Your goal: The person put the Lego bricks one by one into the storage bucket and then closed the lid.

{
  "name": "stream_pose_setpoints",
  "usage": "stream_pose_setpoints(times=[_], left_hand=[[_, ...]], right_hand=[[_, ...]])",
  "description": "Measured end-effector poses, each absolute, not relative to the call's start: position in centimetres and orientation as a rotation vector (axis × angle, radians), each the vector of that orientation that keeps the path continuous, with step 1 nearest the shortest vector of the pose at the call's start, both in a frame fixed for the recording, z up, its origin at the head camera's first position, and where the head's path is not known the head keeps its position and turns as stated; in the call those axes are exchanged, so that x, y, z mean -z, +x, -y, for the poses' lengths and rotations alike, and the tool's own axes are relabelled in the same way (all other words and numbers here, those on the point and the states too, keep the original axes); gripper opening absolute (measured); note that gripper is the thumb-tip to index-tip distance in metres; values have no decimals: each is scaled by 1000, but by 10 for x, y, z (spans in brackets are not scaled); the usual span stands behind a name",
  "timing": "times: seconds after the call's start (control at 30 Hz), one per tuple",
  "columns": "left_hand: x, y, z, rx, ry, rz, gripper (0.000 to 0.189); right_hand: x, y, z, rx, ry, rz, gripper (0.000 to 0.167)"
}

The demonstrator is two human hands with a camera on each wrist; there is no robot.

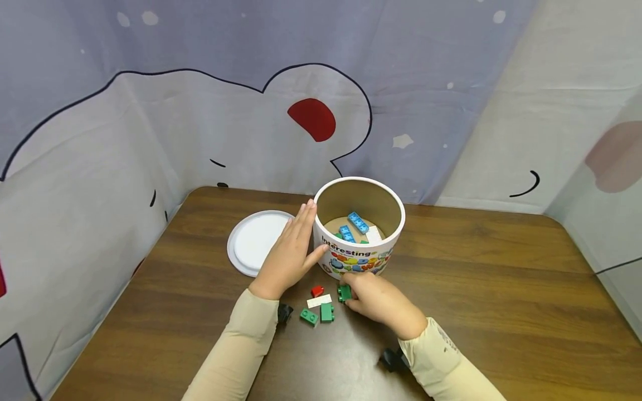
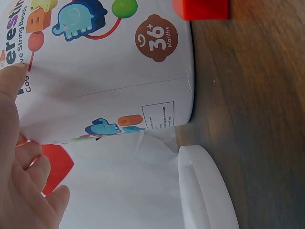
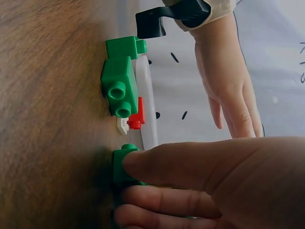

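Note:
My left hand (image 1: 291, 253) rests with straight fingers against the side of a round white bucket (image 1: 323, 250) printed with colourful pictures. In the right wrist view, my right hand (image 3: 186, 176) pinches a green building block (image 3: 123, 164) between thumb and fingers, low at the tabletop in front of the bucket. Left of it lie two more green blocks (image 1: 327, 313), a flat white block (image 1: 319, 301) and a small red block (image 1: 317, 291). Inside the bucket are blue blocks (image 1: 358, 223), a white block (image 1: 373, 234) and bits of green, partly hidden by the rim.
A round white lid (image 1: 258, 239) lies on the wooden table (image 1: 476, 289), left of the bucket and partly behind my left hand. A printed cloth (image 1: 426, 100) hangs along the table's back and sides. Black camera mounts (image 1: 393, 360) sit at both wrists.

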State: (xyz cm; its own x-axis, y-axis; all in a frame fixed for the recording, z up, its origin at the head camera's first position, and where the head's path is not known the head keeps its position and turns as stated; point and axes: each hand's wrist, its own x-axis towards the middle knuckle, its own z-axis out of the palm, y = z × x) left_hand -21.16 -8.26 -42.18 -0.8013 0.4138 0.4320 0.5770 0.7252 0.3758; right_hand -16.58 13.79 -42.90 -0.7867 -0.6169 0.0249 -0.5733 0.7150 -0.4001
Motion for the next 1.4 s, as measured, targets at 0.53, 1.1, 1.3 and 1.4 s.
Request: stream_pose_setpoints(times=[0.53, 1.1, 1.3, 1.4], left_hand=[[419, -211, 81, 725, -765, 2633, 85], [420, -212, 81, 730, -759, 2641, 86], [420, -212, 81, 731, -764, 2636, 85], [420, -212, 81, 729, -762, 2640, 86]], right_hand=[[415, -160, -140, 584, -1017, -2806, 20], [384, -145, -148, 704, -1073, -2865, 25], [379, -144, -149, 845, -1090, -2899, 26], [376, -143, -149, 929, -1115, -2913, 27]])
